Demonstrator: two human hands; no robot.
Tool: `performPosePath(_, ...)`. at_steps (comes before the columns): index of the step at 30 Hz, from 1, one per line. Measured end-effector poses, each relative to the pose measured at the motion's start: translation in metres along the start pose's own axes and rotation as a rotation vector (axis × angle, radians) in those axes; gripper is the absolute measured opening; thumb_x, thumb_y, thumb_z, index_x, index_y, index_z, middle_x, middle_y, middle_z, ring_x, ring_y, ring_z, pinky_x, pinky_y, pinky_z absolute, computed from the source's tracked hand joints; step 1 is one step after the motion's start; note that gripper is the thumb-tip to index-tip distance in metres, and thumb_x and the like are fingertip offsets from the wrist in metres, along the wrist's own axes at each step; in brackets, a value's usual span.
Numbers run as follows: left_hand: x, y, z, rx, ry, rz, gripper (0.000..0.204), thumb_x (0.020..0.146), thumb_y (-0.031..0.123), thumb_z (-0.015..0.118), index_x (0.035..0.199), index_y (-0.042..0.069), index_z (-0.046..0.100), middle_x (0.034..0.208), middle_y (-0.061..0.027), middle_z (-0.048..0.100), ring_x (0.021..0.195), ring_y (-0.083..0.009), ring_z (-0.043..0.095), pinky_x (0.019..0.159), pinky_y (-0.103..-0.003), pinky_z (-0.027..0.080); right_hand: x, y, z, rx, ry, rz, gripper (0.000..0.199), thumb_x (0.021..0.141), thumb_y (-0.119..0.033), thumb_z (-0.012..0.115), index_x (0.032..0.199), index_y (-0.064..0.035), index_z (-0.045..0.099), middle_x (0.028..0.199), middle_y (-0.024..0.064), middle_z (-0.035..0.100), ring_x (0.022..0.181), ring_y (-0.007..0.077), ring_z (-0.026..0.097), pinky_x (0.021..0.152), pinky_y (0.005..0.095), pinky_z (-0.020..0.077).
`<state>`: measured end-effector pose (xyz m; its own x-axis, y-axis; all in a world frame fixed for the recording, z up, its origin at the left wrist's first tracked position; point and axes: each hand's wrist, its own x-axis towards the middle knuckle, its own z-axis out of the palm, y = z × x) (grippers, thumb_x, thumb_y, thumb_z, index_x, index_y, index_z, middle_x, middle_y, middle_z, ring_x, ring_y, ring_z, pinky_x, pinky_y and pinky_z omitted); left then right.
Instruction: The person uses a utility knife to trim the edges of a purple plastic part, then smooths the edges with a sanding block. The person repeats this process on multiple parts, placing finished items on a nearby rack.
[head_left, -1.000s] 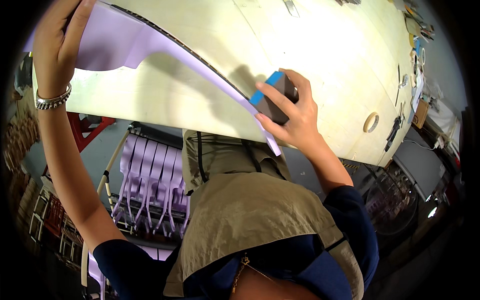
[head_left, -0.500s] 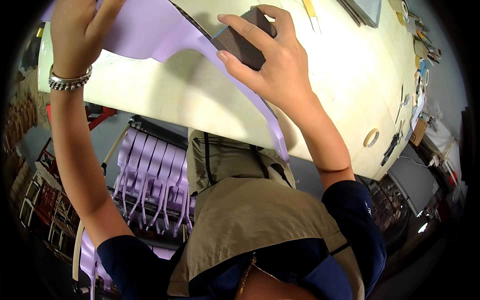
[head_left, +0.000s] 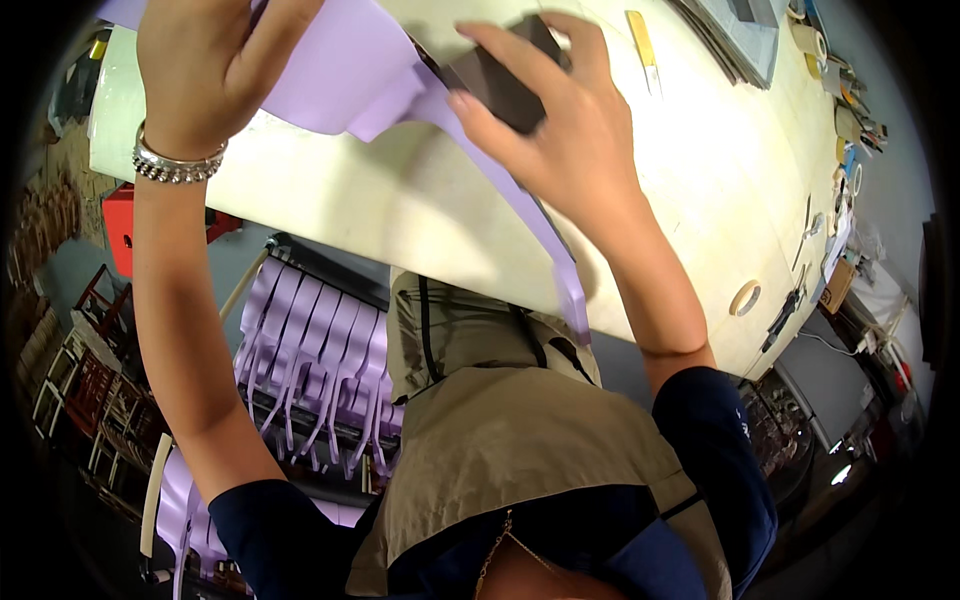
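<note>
1. The left hand lies over the broad part of the lilac piece; its fingertips are out of view, so I cannot tell its grip.
2. The right hand grasps a dark block at the piece's edge.
3. The piece lies on the desk, its narrow end overhanging the near edge.

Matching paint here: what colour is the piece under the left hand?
The piece is mostly light purple, seen best in the head view.
</note>
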<state>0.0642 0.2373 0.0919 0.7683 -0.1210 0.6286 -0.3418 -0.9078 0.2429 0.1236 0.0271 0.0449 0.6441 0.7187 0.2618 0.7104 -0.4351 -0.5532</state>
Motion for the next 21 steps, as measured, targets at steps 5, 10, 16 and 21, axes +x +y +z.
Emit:
performPosePath(5, 0.002, 0.003, -0.011, 0.023, -0.046, -0.016, 0.017, 0.078, 0.011, 0.049, 0.07, 0.001, 0.059, 0.071, -0.0114, 0.058, 0.072, -0.028, 0.055, 0.074, -0.036, 0.041, 0.0, -0.01, -0.007, 0.019, -0.019, 0.006, 0.041, 0.068, -0.036, 0.071, 0.105, -0.0211, 0.065, 0.106, 0.0197, 0.049, 0.085, 0.0339, 0.059, 0.067, 0.0385, 0.0514)
performPosePath(10, 0.004, -0.005, -0.004, 0.009, -0.015, 0.022, 0.016, 0.077, 0.01, 0.048, 0.07, 0.001, 0.059, 0.071, -0.0117, 0.059, 0.071, -0.0282, 0.055, 0.07, -0.035, 0.042, 0.007, -0.006, -0.003, 0.013, -0.003, 0.001, 0.041, 0.067, -0.037, 0.071, 0.105, -0.0218, 0.065, 0.108, 0.0197, 0.048, 0.084, 0.034, 0.06, 0.067, 0.0392, 0.0517)
performPosePath(16, 0.002, -0.003, 0.0, -0.003, -0.007, 0.025, 0.017, 0.078, 0.011, 0.048, 0.071, 0.001, 0.059, 0.071, -0.012, 0.058, 0.071, -0.0283, 0.055, 0.07, -0.035, 0.042, 0.016, -0.014, -0.012, -0.013, -0.081, 0.022, 0.036, 0.073, -0.028, 0.07, 0.106, -0.0136, 0.065, 0.106, 0.0181, 0.052, 0.079, 0.0292, 0.062, 0.068, 0.0338, 0.0522)
performPosePath(21, -0.001, -0.001, -0.007, 0.015, -0.007, 0.004, 0.018, 0.078, 0.012, 0.047, 0.071, 0.001, 0.059, 0.072, -0.0123, 0.058, 0.072, -0.0283, 0.055, 0.071, -0.035, 0.042, -0.032, -0.003, -0.025, -0.062, -0.165, 0.024, 0.04, 0.07, -0.033, 0.071, 0.108, -0.0223, 0.066, 0.11, 0.0163, 0.047, 0.08, 0.0277, 0.062, 0.066, 0.0361, 0.0546)
